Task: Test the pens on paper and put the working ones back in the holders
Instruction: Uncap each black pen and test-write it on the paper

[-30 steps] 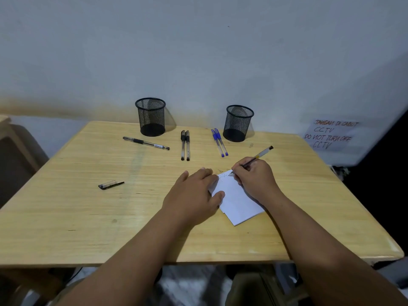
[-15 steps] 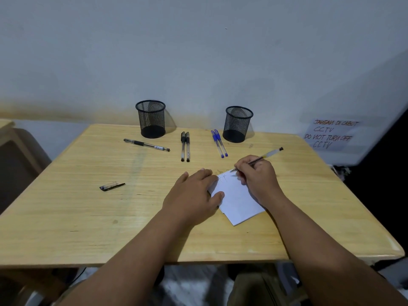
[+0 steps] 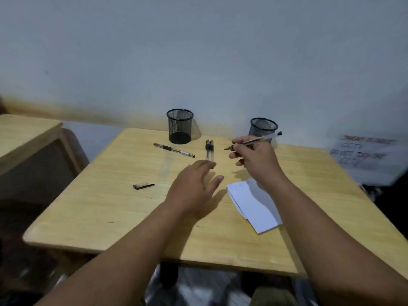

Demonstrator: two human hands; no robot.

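Note:
My right hand (image 3: 256, 157) holds an uncapped pen (image 3: 254, 141) raised above the wooden table (image 3: 110, 213), its tip pointing left. My left hand (image 3: 194, 186) hovers open over the table, left of the folded white paper (image 3: 254, 204). A pen cap (image 3: 143, 186) lies further left. Two black mesh holders stand at the back: the left holder (image 3: 180, 125) and the right holder (image 3: 263, 127), the latter partly behind my right hand. One black pen (image 3: 174, 150) lies near the left holder. Two black-capped pens (image 3: 209, 149) lie side by side in the middle. The blue pens are hidden behind my right hand.
A second wooden table (image 3: 26, 133) stands at the left with a gap between. A handwritten paper sign (image 3: 366, 151) hangs on the wall at the right. The wall runs right behind the holders.
My right hand lifted the pen off the paper and raised it toward the back. My left hand let go of the paper and moved left, fingers spread. The view shifted left.

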